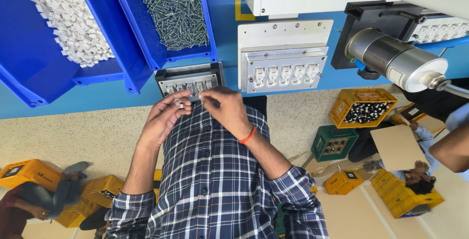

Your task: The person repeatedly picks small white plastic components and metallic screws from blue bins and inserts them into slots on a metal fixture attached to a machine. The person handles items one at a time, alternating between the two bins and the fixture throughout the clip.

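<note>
While both hands are pinching small white parts over the grey fixture (189,80) at centre frame, the left hand (163,119) and right hand (227,109) are working below blue bins (97,73) at upper left, yellow crates (362,104) sitting at right.

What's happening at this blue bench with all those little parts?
A person in a checked shirt is working over a small dark fixture at the edge of the blue bench. One hand pinches a tiny pale part beside it, while the other hand, with an orange wristband, reaches to the fixture's front. Above sit a blue bin of white pieces, a blue bin of screws, and a metal jig holding a row of switches.
</note>
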